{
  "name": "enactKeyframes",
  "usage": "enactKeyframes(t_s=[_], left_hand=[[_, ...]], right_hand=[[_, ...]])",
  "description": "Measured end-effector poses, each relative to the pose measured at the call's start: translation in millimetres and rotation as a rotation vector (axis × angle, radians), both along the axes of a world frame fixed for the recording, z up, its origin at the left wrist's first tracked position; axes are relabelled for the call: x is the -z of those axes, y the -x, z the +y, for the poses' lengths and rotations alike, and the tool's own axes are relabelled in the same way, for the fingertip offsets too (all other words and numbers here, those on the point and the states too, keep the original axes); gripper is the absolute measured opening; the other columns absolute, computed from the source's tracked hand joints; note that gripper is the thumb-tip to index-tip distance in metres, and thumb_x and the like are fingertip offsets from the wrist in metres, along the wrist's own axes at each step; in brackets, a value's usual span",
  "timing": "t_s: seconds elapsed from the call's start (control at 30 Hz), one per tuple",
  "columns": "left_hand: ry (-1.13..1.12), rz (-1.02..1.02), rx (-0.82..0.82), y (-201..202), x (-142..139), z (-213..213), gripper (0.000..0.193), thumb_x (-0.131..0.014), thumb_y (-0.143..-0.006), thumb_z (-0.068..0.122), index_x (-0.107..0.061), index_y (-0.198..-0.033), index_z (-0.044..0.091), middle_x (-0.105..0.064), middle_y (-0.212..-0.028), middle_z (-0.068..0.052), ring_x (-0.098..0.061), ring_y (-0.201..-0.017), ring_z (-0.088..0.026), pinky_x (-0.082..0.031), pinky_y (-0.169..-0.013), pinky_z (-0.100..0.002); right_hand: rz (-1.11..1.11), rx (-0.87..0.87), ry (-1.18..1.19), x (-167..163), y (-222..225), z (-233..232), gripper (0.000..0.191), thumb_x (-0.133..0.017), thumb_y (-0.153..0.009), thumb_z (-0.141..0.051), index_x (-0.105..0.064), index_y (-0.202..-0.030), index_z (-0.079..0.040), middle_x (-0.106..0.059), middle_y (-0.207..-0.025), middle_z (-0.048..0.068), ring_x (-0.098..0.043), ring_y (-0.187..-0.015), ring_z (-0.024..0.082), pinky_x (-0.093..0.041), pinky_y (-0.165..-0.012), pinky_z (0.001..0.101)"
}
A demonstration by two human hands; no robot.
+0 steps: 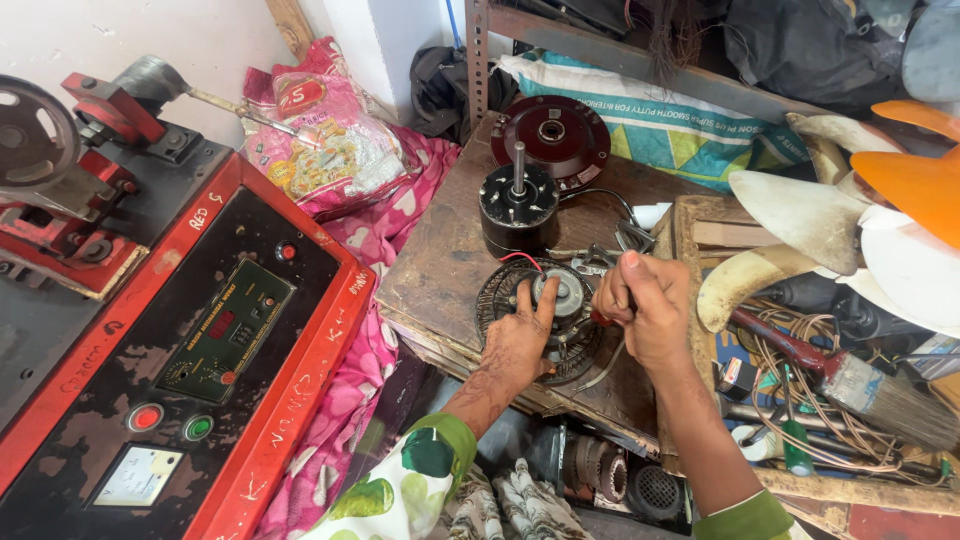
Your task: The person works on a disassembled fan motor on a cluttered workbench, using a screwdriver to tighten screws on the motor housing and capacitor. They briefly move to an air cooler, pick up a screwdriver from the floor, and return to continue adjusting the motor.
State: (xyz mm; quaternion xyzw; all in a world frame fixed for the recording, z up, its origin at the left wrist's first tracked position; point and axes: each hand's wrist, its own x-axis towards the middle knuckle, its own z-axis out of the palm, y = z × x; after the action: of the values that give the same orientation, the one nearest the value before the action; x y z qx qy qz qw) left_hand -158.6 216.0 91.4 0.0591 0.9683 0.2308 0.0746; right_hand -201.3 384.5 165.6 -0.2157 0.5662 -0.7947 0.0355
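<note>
- Head view, nearest item: your left hand (520, 340), fingers spread flat on the small round motor (552, 300); grip released, pressing down, not clasping.
- Beside it, to the right: your right hand (640, 305), grip clenched on a red-handled tool (603, 317), its tip hidden; the handle lies just right of the motor's hub.
- Motor: sits on the wooden worktop (440, 270), shaft axis upright; both hands touch or nearly touch it, the left one squarely on top.
- Farther back: black motor (518, 208) with its shaft upright.
- Farthest: dark red disc (550, 135).
</note>
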Motion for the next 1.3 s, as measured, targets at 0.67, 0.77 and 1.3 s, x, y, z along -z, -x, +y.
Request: enactKeyframes(t_s=[0.67,0.77,1.3], left_hand=[[0.130,0.195,0.305,23.2,-1.9,-31.8,0.122,-0.095,-0.056,0.010,-0.023,-0.154,0.012,-0.046,-0.153,-0.017,-0.073,-0.102,-0.040,-0.061,-0.084,-0.047],[0.070,0.031,0.302,34.3,-10.3,-37.3,0.133,-0.099,-0.049,0.007,-0.018,-0.154,0.020,-0.042,-0.151,-0.014,-0.068,-0.103,-0.042,-0.057,-0.083,-0.049],[-0.214,0.142,-0.013,-3.9,2.6,-9.5,0.131,-0.096,-0.052,0.003,-0.020,-0.154,0.030,-0.036,-0.154,-0.021,-0.068,-0.101,-0.048,-0.058,-0.087,-0.052]], right_hand=[[0.018,-0.450,-0.158,7.2,1.5,-19.6,0.055,-0.055,-0.105,-0.026,-0.044,-0.055,-0.005,-0.043,-0.051,0.004,-0.040,-0.047,0.015,-0.034,-0.048,0.0312],[-0.003,-0.345,-0.099,7.5,-1.3,-13.6,0.054,-0.054,-0.105,-0.025,-0.046,-0.056,-0.004,-0.044,-0.052,0.005,-0.041,-0.049,0.016,-0.033,-0.049,0.0314],[0.013,0.228,0.112,1.7,-12.3,-8.3,0.053,-0.052,-0.107,-0.028,-0.041,-0.060,-0.007,-0.041,-0.048,0.006,-0.038,-0.042,0.017,-0.033,-0.045,0.0325]])
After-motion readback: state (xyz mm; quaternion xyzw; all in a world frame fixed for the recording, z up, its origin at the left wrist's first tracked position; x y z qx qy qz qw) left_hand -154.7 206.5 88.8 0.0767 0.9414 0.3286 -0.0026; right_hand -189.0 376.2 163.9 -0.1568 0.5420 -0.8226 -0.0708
